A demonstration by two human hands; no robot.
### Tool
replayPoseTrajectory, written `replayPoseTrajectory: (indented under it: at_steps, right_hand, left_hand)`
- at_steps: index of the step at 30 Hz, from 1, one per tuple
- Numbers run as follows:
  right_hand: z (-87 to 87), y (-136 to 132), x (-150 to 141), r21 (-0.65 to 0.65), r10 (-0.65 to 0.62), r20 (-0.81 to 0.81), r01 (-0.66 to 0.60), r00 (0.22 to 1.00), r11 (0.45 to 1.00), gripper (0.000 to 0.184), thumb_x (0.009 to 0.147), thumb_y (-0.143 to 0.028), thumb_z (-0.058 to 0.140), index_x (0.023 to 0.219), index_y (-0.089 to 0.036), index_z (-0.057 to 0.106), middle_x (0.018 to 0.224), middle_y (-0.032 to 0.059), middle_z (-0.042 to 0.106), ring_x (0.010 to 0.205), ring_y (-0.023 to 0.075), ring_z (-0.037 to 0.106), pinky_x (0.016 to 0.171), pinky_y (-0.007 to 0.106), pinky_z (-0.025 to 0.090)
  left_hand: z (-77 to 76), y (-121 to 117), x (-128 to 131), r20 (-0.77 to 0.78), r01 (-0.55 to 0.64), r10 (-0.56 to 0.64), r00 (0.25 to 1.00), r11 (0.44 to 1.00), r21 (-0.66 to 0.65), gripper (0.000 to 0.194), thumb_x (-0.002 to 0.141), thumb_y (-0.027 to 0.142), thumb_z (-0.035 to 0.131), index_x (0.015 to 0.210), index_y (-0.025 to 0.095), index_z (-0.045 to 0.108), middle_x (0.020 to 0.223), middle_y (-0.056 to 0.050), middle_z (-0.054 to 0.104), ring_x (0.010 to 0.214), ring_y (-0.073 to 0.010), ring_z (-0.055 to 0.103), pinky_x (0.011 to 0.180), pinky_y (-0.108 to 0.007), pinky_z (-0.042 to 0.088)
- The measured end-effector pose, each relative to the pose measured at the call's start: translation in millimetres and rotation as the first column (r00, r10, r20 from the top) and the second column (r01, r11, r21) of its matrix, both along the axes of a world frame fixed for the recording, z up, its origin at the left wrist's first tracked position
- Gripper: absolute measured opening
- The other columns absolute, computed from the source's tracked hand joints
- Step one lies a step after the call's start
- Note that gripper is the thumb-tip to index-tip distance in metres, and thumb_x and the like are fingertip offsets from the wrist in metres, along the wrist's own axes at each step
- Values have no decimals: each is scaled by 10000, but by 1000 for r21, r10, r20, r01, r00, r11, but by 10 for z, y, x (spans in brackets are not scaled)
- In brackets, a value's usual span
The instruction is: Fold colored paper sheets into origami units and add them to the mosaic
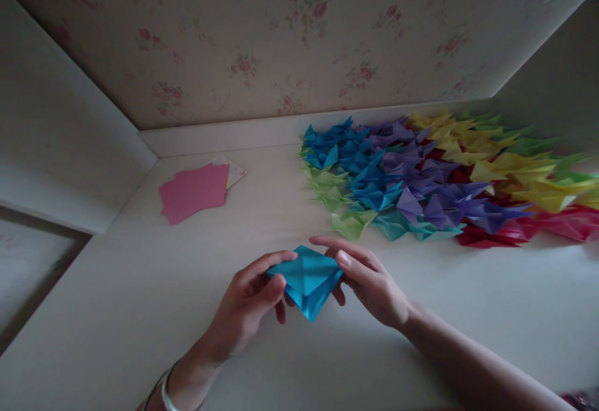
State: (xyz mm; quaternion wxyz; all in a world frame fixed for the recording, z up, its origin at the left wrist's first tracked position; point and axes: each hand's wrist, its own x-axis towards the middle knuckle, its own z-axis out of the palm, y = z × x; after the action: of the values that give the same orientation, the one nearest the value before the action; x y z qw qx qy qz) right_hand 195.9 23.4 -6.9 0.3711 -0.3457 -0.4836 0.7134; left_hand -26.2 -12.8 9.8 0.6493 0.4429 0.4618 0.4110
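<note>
A partly folded blue paper piece [307, 279] sits between both hands just above the pale table [140, 311]. My left hand [248, 302] pinches its left corner with thumb and fingers. My right hand [367, 280] grips its right edge, fingers curled over the top. A bracelet shows on my left wrist.
A large heap of folded paper shapes [435, 177] in blue, purple, green, yellow and red lies at the back right. A stack of pink paper sheets [196, 191] lies at the back left. A floral-papered wall [281, 43] stands behind; the table's left edge drops off.
</note>
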Motion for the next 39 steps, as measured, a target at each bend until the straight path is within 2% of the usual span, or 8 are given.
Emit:
replayPoseTrajectory:
  at_steps: [7,16,21,24,27,31,35,39]
  right_hand:
    - [73,-3,-24,-53,83,-43,-85,996,995,581,728,-416,849,1236,-214,652,721,-10,592,576,114,522,486,215,430]
    - [108,-1,-22,-16,40,15,-39,999,999,445,774,-449,798,1119,-182,710,731,16,634,556,118,529,500,245,442]
    - [95,-25,-12,11,40,50,-41,998,999,399,784,-422,797,1105,-196,725,678,-7,610,547,109,519,498,228,405]
    - [81,-37,-10,92,51,96,-60,994,994,340,799,-404,791,1064,-197,745,731,8,642,574,110,520,522,235,400]
    - [72,-34,-12,198,60,170,-94,984,976,271,816,-394,778,995,-192,766,828,39,694,660,140,568,597,267,431]
    - [57,-28,-25,186,72,191,-109,979,977,303,796,-391,795,1020,-192,755,841,41,693,696,157,587,640,285,457]
    - [27,-49,-48,158,90,160,-115,983,981,377,755,-365,827,1076,-197,723,825,30,662,662,146,575,612,277,469]
    - [19,-69,-62,179,65,142,-90,988,980,491,753,-317,825,1205,-230,654,784,1,614,614,125,542,560,249,452]
  left_hand:
    - [-36,-5,7,6,-55,55,998,998,-7,494,872,522,670,1189,143,648,701,-33,678,602,-152,620,501,-233,515]
    - [20,-20,-4,-102,12,-12,995,1000,-3,531,831,501,724,1219,159,605,718,-24,667,627,-154,611,560,-249,504]
    - [29,-26,3,-97,144,-143,985,990,0,499,799,379,786,1221,190,598,809,-18,638,651,-134,585,578,-233,468]
    - [17,-15,12,-138,136,-136,981,991,-10,404,830,274,746,1206,201,616,760,-7,644,647,-136,597,595,-232,483]
    - [-5,-9,21,-168,103,-91,982,993,60,330,838,193,697,1164,236,667,935,-29,637,645,-113,603,596,-225,509]
    - [-32,-27,31,-239,110,-61,969,975,194,296,847,193,697,1128,286,704,1259,-52,510,684,-84,618,654,-234,555]
    - [-46,-32,34,-274,124,-53,960,960,251,324,866,232,699,1175,330,682,1298,-50,471,795,-121,646,729,-256,574]
    - [-41,-16,34,-278,106,-30,960,959,262,289,894,258,674,1171,338,677,1237,-37,506,765,-109,627,637,-209,552]
